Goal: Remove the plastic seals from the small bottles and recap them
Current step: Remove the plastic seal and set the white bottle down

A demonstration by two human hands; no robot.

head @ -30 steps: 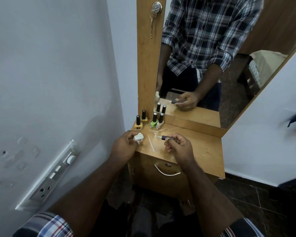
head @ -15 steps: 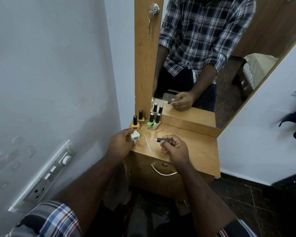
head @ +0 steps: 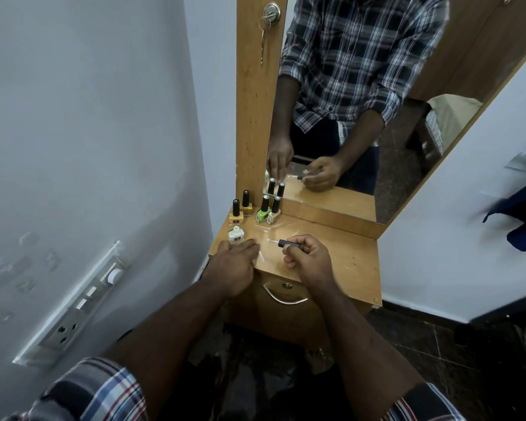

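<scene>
While the right hand (head: pixel 308 259) curls its fingers around a dark bottle cap (head: pixel 287 243), holding it sideways above the wooden shelf (head: pixel 351 262), a thin brush stem (head: pixel 273 240) sticks out of the cap toward the left. Thumb and forefinger pinch the cap near its front end, and the other fingers are folded in toward the palm. Just to the left, the left hand (head: pixel 236 267) lies flat on the shelf top with its fingers straight and close together, holding nothing; the fingertips reach the base of an open white bottle (head: pixel 236 235), though whether they actually touch it is hard to tell. That bottle stands upright without a cap near the front left corner of the shelf. Behind it stand four capped bottles, all upright with tall black caps: two yellow-orange bottles (head: pixel 236 215) on the left, one behind the other, then a green bottle (head: pixel 264 211) and a pale cream bottle (head: pixel 274 213) side by side against the mirror (head: pixel 362 117). Clear, glossy scraps of plastic (head: pixel 264 229) lie on the shelf between the bottles and the hands. A drawer with a curved metal handle (head: pixel 284 296) sits below the shelf. On the grey wall to the left is a white switch and socket panel (head: pixel 79 302).
</scene>
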